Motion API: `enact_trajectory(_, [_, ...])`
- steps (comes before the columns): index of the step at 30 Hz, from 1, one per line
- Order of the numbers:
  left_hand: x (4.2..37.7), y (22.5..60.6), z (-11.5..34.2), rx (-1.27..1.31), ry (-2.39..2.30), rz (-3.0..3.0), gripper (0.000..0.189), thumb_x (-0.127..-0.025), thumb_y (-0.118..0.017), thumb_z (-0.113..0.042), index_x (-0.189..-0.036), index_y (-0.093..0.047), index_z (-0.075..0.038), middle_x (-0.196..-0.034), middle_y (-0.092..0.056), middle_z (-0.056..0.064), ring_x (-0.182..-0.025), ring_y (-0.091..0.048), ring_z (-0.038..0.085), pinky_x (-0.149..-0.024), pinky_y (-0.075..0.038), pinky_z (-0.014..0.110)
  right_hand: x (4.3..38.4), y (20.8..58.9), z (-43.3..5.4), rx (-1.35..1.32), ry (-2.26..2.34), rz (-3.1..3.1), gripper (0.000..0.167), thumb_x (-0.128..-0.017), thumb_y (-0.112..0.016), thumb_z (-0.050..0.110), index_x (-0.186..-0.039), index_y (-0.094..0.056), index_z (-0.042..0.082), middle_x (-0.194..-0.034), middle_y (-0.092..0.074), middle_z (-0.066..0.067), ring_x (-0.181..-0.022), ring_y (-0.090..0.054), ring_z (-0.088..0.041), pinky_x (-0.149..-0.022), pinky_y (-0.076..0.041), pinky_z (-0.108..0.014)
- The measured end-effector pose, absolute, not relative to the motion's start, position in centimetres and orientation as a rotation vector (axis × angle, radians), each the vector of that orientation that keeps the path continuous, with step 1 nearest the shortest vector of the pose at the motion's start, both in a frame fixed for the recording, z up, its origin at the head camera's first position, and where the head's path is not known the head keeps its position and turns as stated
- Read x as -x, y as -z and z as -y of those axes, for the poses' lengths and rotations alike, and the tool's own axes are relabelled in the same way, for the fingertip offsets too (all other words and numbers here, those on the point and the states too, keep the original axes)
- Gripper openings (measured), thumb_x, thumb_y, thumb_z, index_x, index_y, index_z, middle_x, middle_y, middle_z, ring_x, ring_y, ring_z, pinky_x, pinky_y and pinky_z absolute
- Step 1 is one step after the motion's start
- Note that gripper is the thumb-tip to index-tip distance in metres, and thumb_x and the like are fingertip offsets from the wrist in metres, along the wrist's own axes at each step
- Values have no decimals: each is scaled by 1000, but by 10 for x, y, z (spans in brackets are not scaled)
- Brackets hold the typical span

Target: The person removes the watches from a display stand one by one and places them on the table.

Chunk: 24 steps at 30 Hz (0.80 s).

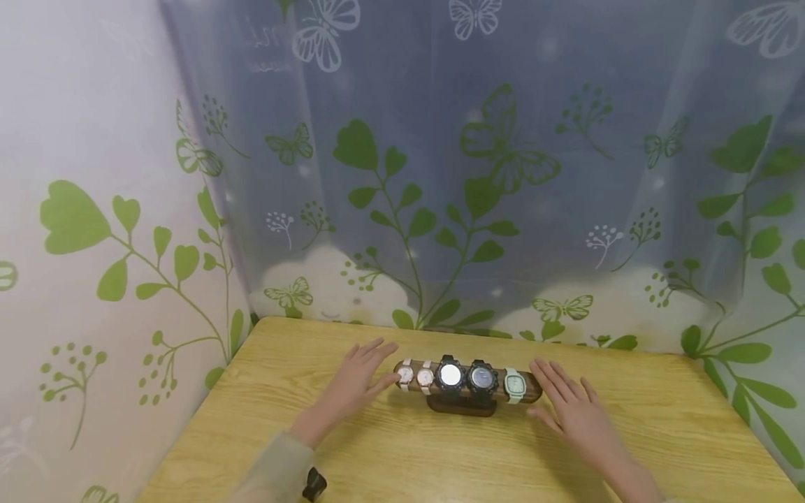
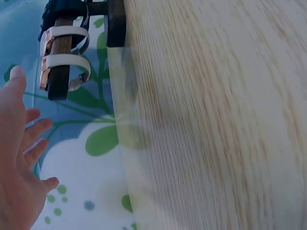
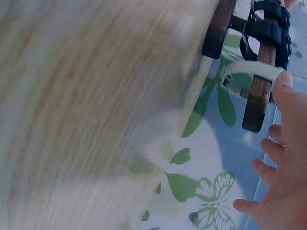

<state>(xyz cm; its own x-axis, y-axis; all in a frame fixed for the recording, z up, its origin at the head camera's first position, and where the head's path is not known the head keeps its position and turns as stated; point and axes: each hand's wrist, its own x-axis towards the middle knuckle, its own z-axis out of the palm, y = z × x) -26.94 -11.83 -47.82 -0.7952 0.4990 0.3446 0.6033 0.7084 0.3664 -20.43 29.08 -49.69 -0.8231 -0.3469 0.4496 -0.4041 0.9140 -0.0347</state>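
A dark wooden watch stand (image 1: 462,406) stands on the table, its long bar carrying several watches. Two small watches with white straps, one a rose-gold watch (image 1: 425,377), sit at the left end. Two black watches (image 1: 450,376) fill the middle, and a pale green watch (image 1: 515,384) is toward the right end. My left hand (image 1: 352,381) is beside the bar's left end, fingers extended and nothing held. By the right end, my right hand (image 1: 575,412) has its fingers spread, holding nothing. In the right wrist view the right thumb (image 3: 284,81) appears close to the pale green strap.
A small black object (image 1: 314,483) lies by the left sleeve (image 1: 277,468), partly hidden. The wooden table (image 1: 402,461) reaches back to a curtain (image 1: 402,209) printed with leaves and butterflies, and a similar printed cloth (image 1: 113,293) hangs on the left.
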Motion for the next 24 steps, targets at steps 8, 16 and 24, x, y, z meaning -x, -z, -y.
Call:
enact_trajectory(8, [273, 484, 106, 967, 710, 2664, 69, -95, -69, -40, -151, -46, -7, -154, -48, 12, -148, -36, 34, -122, -19, 60, 196, 500, -284, -579, -147, 2655, 94, -91, -71, 45, -164, -16, 23, -170, -14, 2, -156, -2, -16, -124, 1, -55])
enact_trajectory(16, [278, 489, 99, 1074, 743, 2580, 74, -87, -78, -34, -149, -49, -6, -151, -50, 13, -143, -41, 38, -120, -28, 59, 193, 502, -283, -575, -223, 2684, 94, -92, -72, 41, -164, -16, 21, -170, -15, -1, -156, -7, -20, -123, 10, -49])
enact_trajectory(24, [281, 494, 96, 1072, 767, 2587, 75, -83, -82, -33, -147, -51, -8, -149, -52, 14, -143, -42, 37, -119, -29, 59, 196, 504, -284, -583, -217, 2690, 93, -92, -71, 42, -164, -16, 21, -170, -15, -1, -155, 5, -9, -124, 8, -51])
